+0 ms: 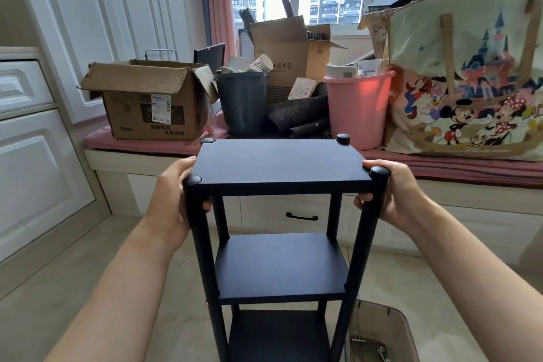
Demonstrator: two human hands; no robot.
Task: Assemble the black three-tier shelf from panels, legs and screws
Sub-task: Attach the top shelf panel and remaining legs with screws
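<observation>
Shelf: black three-tier shelf (280,232) stands upright on the floor, centre of frame, running out of the lower edge; window seat behind it.
Tiers: top panel (279,166), middle panel (282,263) and bottom panel (279,335) all sit between four legs.
Caps: round leg ends stand proud at the far-right corner (343,138) and near-right corner (379,172); the two left ones look nearly flush.
Left grip: left hand (172,200) wraps the near-left leg (202,244) just under the top panel, thumb on the panel edge.
Right grip: right hand (393,194) curls round the near-right leg (361,244) at matching height.
Step, as judged: build looks complete; this reads as a steadying or wobble check.
Doing it well: rock gently corner to corner, watch for play at each joint, press the proud right legs home.
Nearby: translucent bin (382,332) at lower right holds small metal bits, too small to name.
</observation>
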